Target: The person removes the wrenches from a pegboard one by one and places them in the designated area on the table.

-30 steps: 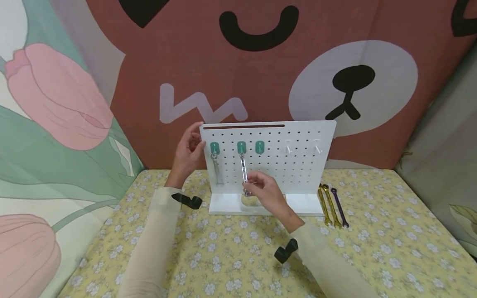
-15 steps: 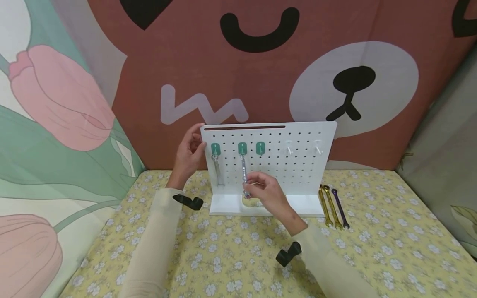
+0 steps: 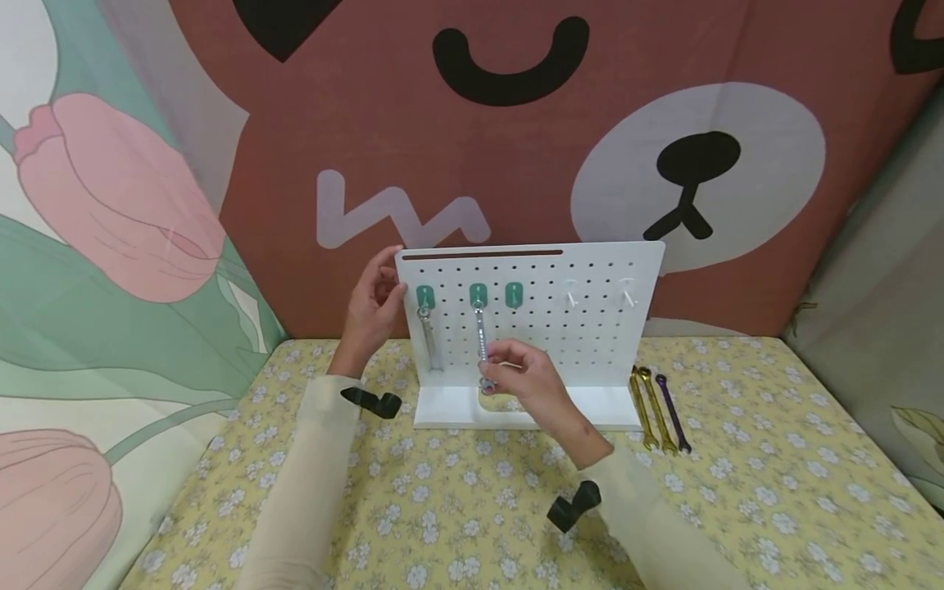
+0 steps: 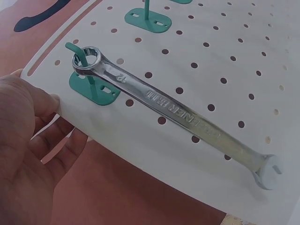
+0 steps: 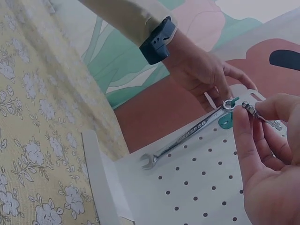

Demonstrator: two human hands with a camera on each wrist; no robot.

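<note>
The left hand [image 3: 371, 307] grips the upper left edge of the white pegboard [image 3: 546, 352]. Beside it, a silver wrench [image 4: 154, 98] hangs by its ring end on a green hook [image 4: 91, 89]. The right hand [image 3: 533, 383] pinches the lower end of a second silver wrench [image 3: 482, 332], whose upper end is at the middle green hook [image 3: 478, 295]; whether the ring is round the hook I cannot tell. In the right wrist view that wrench [image 5: 251, 108] shows between thumb and fingers.
A third green hook [image 3: 514, 295] and two white hooks [image 3: 571, 295] are on the board further right. Two gold wrenches [image 3: 655, 410] and a purple wrench [image 3: 673, 414] lie on the flowered cloth [image 3: 774, 459] right of the board. A printed curtain stands behind.
The held wrench has turned slightly about its length and its lower end has shifted a little. The left hand keeps its grip on the board edge.
</note>
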